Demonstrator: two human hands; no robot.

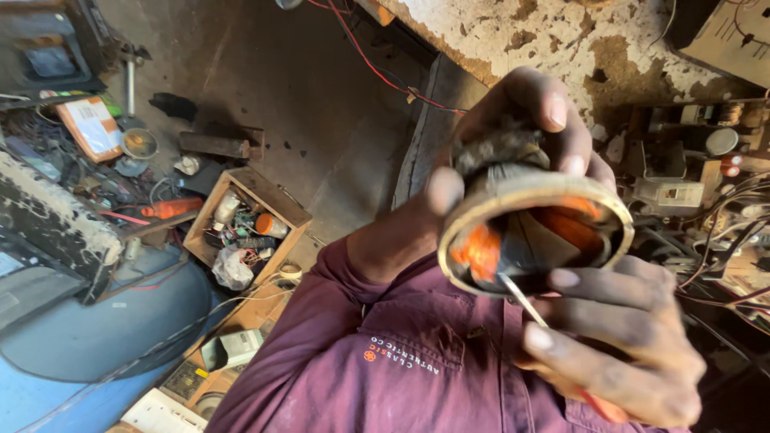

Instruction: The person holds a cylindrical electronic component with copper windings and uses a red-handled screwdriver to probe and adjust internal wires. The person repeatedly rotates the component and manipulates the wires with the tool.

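My left hand [521,108] is raised in front of my chest and grips a dark, round motor-like part with a tan ring [531,191] around its open end. Orange windings or insulation [481,250] show inside the ring. My right hand [622,345] sits just below it, shut on a thin screwdriver [520,298] with a reddish handle. The metal tip reaches into the lower edge of the opening. My maroon sleeve [321,321] and shirt fill the lower middle.
A wooden box of small parts [245,224] stands at the left on the floor, near an orange-handled tool [171,208] and a blue drum [88,337]. Tangled wires and electrical parts [722,232] crowd the right. A red wire [377,70] crosses the concrete above.
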